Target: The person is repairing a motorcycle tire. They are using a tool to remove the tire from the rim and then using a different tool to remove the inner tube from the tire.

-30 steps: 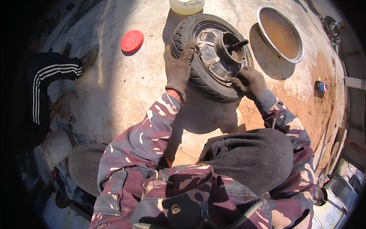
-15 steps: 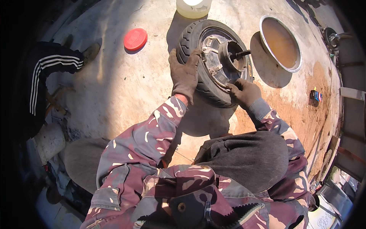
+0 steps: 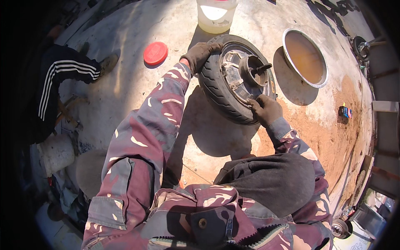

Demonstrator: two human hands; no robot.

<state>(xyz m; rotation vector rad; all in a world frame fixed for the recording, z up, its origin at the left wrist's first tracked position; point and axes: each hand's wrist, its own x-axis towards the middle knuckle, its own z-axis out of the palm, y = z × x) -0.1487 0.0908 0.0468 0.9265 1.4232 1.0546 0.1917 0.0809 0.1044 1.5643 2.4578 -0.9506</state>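
Observation:
A small scooter wheel (image 3: 222,88) with a black treaded tyre stands tilted before me. Its metal hub side faces right, and a dark axle sticks out of the round drum. My left hand (image 3: 201,56), in a dark brown work glove, grips the upper left of the tyre, fingers bent over its far shoulder. Low on the right, my gloved right hand (image 3: 268,110) pinches the tyre's edge beside the rim; its fingertips are partly hidden. Where the wheel meets the ground is hard to make out.
Beyond the wheel is a translucent bucket (image 3: 216,18). A red lid (image 3: 156,53) lies left; a metal basin (image 3: 326,75) of brownish water stands right. Farther right sits a small blue box (image 3: 344,111). A person's striped trouser leg (image 3: 68,68) shows at left.
My left hand has slid up and away along the tyre, from its near left side to the upper left. The right hand keeps its hold near the rim. The view has shifted slightly.

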